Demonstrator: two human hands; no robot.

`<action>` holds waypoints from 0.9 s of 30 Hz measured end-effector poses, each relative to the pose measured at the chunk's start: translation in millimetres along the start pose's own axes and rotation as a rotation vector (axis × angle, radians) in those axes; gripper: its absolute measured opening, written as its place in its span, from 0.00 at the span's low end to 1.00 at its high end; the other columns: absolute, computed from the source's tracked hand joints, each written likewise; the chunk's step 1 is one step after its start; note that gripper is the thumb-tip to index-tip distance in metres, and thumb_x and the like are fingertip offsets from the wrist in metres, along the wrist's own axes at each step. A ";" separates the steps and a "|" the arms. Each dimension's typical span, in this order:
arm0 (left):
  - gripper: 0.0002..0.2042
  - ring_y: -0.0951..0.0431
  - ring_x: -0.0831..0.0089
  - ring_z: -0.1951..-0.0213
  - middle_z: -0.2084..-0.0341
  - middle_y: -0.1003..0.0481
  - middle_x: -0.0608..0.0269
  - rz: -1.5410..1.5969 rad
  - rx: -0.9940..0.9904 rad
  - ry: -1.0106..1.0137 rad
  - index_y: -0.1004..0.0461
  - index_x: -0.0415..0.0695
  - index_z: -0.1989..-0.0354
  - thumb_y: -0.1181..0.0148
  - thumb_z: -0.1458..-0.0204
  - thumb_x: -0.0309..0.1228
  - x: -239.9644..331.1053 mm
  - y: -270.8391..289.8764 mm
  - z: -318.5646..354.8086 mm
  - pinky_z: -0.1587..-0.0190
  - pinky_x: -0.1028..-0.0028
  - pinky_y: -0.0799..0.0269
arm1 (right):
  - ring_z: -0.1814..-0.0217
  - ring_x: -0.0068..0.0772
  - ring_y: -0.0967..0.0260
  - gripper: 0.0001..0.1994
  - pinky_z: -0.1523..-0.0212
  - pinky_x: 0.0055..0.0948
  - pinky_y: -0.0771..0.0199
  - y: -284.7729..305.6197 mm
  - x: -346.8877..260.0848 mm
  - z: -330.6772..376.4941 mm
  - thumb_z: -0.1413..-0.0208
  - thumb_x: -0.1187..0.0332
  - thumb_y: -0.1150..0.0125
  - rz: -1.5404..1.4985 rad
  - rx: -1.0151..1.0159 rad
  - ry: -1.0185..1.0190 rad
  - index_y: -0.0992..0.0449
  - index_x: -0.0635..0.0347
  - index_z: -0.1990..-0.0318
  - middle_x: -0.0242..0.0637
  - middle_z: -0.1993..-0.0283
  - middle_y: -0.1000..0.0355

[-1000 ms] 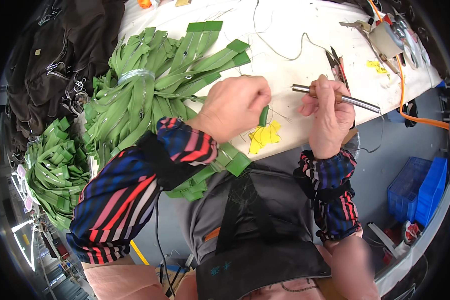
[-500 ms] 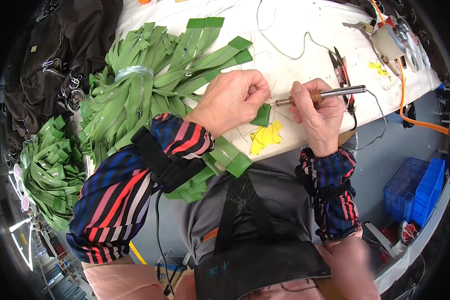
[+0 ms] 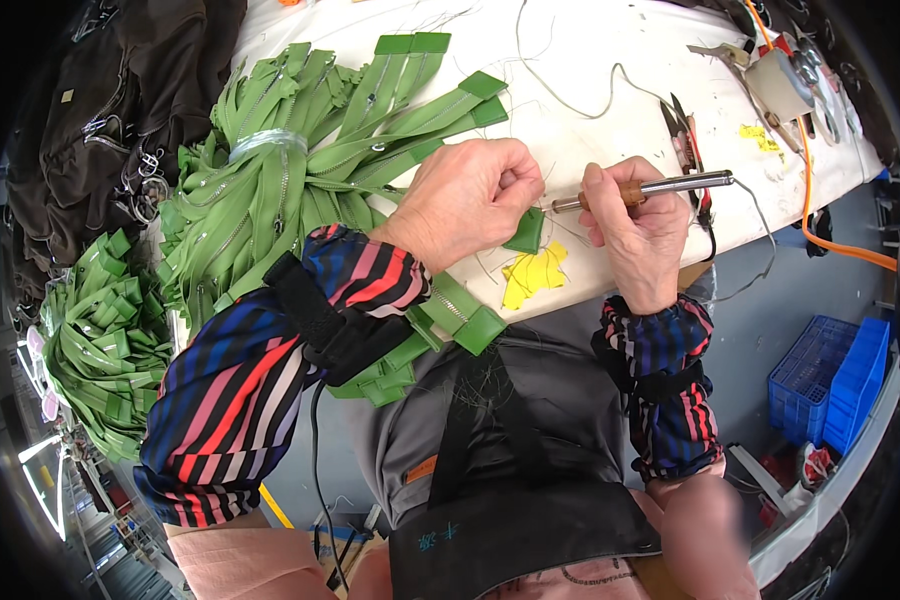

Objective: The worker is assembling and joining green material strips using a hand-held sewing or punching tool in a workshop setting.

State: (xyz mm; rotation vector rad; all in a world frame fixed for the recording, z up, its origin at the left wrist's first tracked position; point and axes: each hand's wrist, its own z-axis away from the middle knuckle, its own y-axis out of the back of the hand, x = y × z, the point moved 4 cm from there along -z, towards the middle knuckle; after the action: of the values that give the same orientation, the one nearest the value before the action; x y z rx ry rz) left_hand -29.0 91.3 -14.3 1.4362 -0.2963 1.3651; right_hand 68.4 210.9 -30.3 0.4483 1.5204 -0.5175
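White table carries green zippers. Right hand grips a metal tool lying sideways, tip toward the left hand, which seems to pinch a green tab; scissors lie just behind.

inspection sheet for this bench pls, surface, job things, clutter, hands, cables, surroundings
surface: white table, loose threads on it, a yellow scrap near the front edge
job's things: green zipper end pinched under the left hand; metal tool with wooden grip, tip toward that end
clutter: big pile of green zippers on the left, one bunch wrapped with clear tape; pliers behind the tool
grippers: left hand closed on the zipper end; right hand closed on the tool
cables: orange cable off the right edge; thin grey cord across the table
surroundings: blue crates low right; dark bags far left; more green zippers low left
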 end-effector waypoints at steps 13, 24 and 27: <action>0.07 0.30 0.78 0.74 0.75 0.29 0.62 0.071 0.190 -0.039 0.32 0.37 0.63 0.49 0.49 0.26 -0.3 18.5 9.5 0.70 0.78 0.33 | 0.84 0.13 0.39 0.08 0.84 0.14 0.41 2.2 -2.3 2.3 0.47 0.70 0.43 -0.088 0.114 0.028 0.31 0.63 0.74 0.29 0.81 0.33; 0.09 0.29 0.59 0.69 0.74 0.30 0.54 -0.866 -0.044 -0.402 0.32 0.39 0.64 0.44 0.55 0.25 15.1 26.0 47.0 0.67 0.68 0.34 | 0.83 0.19 0.36 0.09 0.83 0.17 0.37 22.0 4.9 0.0 0.45 0.68 0.45 -0.325 0.237 0.138 0.31 0.65 0.72 0.35 0.77 0.31; 0.06 0.30 0.68 0.72 0.77 0.31 0.56 -0.663 -0.025 -0.293 0.32 0.37 0.66 0.47 0.52 0.25 22.3 32.9 49.9 0.68 0.73 0.35 | 0.84 0.20 0.37 0.09 0.83 0.18 0.37 21.5 2.2 1.7 0.45 0.68 0.46 -0.413 0.241 0.146 0.31 0.66 0.71 0.36 0.77 0.32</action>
State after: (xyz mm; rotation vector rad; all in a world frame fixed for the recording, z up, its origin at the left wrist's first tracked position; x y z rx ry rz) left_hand -19.5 49.3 32.9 1.5289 -0.0108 0.6149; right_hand 82.2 227.4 -33.4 0.3621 1.7080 -1.0165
